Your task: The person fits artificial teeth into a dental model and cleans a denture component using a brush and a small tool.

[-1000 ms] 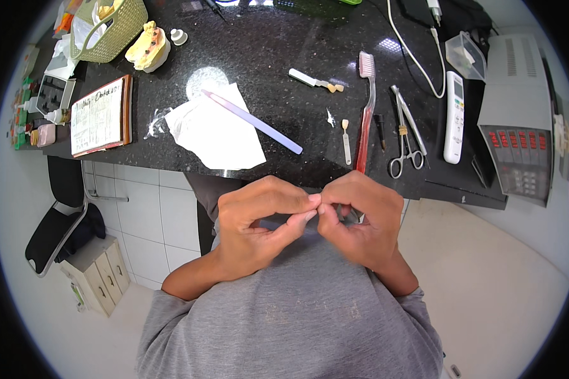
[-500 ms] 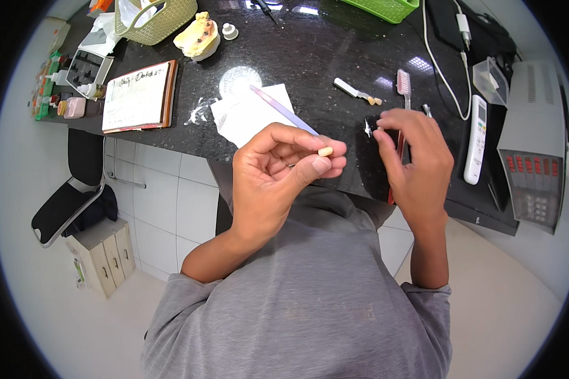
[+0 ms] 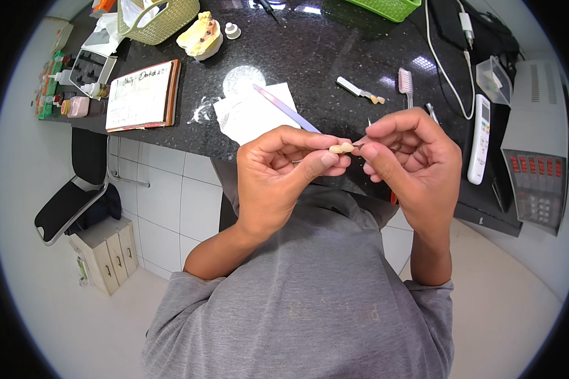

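Note:
My left hand (image 3: 275, 180) pinches a small tooth-coloured dental bridge (image 3: 341, 148) between thumb and fingertips, above the counter's front edge. It shows as joined rounded lumps. Close against its right end is my right hand (image 3: 414, 161), fingers curled, thumb tip nearly touching the piece. A thin dark bit shows at that thumb tip; what it belongs to is hidden. Beyond my left hand a lilac strip-like tool (image 3: 287, 108) lies across a white paper (image 3: 253, 120). A toothbrush (image 3: 405, 82) and a white-handled tab with tooth-coloured ends (image 3: 360, 91) lie past my right hand.
On the black counter (image 3: 310, 57) stand a dental cast (image 3: 200, 39), a small white cap (image 3: 232, 31), a notebook (image 3: 140, 98), a woven basket (image 3: 158, 24) and a green basket (image 3: 389, 7). At right are a white remote (image 3: 479, 139) and a grey machine (image 3: 537, 145).
My right hand has moved left and closed in beside the bridge, its fingers curling. In my left hand, more of the bridge now shows. The view has shifted slightly.

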### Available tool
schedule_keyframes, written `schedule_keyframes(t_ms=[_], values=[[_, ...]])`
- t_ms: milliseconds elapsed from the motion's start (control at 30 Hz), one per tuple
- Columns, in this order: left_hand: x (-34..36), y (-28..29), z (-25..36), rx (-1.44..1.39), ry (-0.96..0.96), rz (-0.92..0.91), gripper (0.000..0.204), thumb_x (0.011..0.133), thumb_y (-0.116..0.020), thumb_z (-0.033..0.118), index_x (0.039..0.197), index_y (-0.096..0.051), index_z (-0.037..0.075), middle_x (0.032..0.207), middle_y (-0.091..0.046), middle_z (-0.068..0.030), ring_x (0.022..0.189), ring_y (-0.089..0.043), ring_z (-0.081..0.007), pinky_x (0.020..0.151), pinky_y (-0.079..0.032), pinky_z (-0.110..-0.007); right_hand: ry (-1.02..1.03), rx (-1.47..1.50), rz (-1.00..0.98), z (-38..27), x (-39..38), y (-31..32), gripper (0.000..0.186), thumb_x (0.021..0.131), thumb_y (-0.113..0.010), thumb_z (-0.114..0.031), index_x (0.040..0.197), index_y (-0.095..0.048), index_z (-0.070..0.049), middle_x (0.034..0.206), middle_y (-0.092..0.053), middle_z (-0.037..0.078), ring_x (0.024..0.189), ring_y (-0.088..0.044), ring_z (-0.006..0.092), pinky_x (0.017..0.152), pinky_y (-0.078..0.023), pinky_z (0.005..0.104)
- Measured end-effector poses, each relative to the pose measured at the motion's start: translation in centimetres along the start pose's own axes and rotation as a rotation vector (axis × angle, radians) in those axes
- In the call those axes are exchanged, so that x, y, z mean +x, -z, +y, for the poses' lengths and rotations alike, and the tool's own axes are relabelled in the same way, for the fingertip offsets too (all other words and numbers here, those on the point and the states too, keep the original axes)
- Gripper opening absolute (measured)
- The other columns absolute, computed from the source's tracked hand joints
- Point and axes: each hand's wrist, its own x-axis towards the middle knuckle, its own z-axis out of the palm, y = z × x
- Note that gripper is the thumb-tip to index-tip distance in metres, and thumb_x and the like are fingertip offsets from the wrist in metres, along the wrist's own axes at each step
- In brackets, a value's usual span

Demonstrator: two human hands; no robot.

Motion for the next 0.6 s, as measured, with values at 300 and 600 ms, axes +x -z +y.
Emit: schedule_keyframes(t_ms=[300,600], values=[[-0.01,-0.45,-0.1,0.145,-0.042,-0.012,0.008,0.087,-0.059,-0.005,0.095,-0.06,-0.007,0.095,-0.067,-0.0245,0.084,-0.07,-0.0246,0.075,-0.061,-0.033,-0.089,-0.039,-0.009,-0.18,-0.22,0.54,0.01,0.084,-0.07,-0.005,0.09,-0.065,0.002,0.073,-0.067,0.006,0.058,-0.061,0.0043,0.049,-0.048,0.0151],[0.02,-0.65,-0.17,0.119,-0.013,-0.012,0.01,0.088,-0.059,-0.004,0.098,-0.058,-0.007,0.096,-0.066,-0.0231,0.085,-0.069,-0.0238,0.077,-0.06,-0.033,-0.049,-0.09,0.124,-0.25,-0.65,0.49,0.008,0.084,-0.068,-0.002,0.089,-0.065,0.002,0.075,-0.067,0.005,0.059,-0.062,0.0061,0.049,-0.049,0.0169]])
